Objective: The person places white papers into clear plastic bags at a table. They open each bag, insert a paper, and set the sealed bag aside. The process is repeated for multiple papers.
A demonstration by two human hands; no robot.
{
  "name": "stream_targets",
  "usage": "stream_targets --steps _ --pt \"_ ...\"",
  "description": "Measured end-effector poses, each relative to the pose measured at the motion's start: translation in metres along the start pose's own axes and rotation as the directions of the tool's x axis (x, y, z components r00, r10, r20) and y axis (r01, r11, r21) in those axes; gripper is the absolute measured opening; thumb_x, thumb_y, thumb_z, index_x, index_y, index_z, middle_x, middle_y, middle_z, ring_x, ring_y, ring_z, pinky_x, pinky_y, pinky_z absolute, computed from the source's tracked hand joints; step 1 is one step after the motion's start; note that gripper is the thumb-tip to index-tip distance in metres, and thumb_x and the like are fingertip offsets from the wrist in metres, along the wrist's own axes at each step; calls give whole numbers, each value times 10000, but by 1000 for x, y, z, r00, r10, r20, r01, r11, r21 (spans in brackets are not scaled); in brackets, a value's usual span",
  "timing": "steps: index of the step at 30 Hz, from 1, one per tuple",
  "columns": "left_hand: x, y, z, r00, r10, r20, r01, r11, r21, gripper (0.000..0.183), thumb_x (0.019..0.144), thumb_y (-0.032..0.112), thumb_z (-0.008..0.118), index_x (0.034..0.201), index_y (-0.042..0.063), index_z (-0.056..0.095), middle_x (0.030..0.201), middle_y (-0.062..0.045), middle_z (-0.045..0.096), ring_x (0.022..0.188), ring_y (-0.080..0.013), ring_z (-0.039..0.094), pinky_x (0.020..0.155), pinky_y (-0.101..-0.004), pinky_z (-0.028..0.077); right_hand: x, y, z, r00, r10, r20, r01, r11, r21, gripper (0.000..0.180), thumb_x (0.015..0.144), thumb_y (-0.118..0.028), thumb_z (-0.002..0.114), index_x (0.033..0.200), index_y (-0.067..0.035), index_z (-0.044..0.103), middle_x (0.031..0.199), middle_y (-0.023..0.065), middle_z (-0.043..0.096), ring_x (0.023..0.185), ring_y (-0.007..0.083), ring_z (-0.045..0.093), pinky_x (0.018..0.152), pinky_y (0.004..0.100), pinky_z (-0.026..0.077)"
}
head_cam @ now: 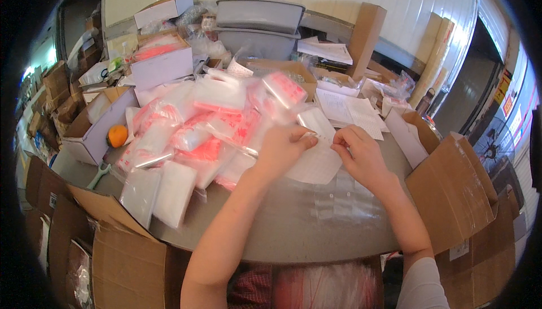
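Observation:
Over the table, my left hand pinches the upper part of a white paper sheet between thumb and fingers. The sheet carries rows of small print and looks like a label sheet. At its right edge is my right hand, thumb and fingertips close together; whether something small is between them is too small to tell. Below the sheet, small clear plastic bags lie flat on the table. To the left of my left hand spreads a heap of clear zip bags in packs with red print.
Two stacked grey plastic bins stand at the back. Paper sheets lie beyond my right hand. An orange fruit sits beside a white cardboard box. Open cardboard boxes flank the table at left and right.

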State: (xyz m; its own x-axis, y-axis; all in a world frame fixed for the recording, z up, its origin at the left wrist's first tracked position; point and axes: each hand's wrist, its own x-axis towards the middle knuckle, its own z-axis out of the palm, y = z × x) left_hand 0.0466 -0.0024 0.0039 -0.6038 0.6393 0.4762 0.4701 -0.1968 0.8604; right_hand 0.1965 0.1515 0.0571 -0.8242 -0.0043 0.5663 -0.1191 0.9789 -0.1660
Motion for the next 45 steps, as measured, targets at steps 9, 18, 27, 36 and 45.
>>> stream_targets --steps 9,18,27,36,45 --pt "16 -13 -33 894 -247 -374 67 899 -433 160 883 176 711 948 31 726 840 -23 699 738 -94 625 703 -259 487 -12 4 13 854 169 492 -397 823 407 128 879 -118 661 958 -24 622 858 70 642 786 189 601 729 332 493" --pt "13 6 -36 871 -324 -370 51 808 -587 192 871 115 686 934 -66 689 826 -75 688 692 -149 631 633 -292 492 -15 8 87 781 95 617 -290 930 224 233 864 -256 711 941 -40 670 822 77 695 736 171 641 678 332 508" --pt "7 8 -35 914 -271 -302 28 785 -619 254 891 227 691 1018 7 685 915 -55 681 798 -132 619 771 -288 479 1 3 48 669 215 712 -151 977 -153 226 833 -245 736 928 -60 647 835 98 691 773 202 656 711 343 513" --pt "13 10 -42 867 -308 -392 -64 710 -701 187 892 115 651 963 -57 662 870 -73 664 734 -135 603 670 -284 474 12 -35 106 870 -39 492 -86 970 228 183 838 -149 714 945 -53 600 859 95 671 812 219 654 740 367 513" --pt "13 5 -44 853 -304 -424 -2 811 -585 188 899 125 656 943 -57 665 840 -60 652 722 -122 581 662 -275 456 -3 3 56 714 317 625 -364 930 -55 300 790 -207 789 934 -57 573 837 83 629 807 222 620 723 364 489"
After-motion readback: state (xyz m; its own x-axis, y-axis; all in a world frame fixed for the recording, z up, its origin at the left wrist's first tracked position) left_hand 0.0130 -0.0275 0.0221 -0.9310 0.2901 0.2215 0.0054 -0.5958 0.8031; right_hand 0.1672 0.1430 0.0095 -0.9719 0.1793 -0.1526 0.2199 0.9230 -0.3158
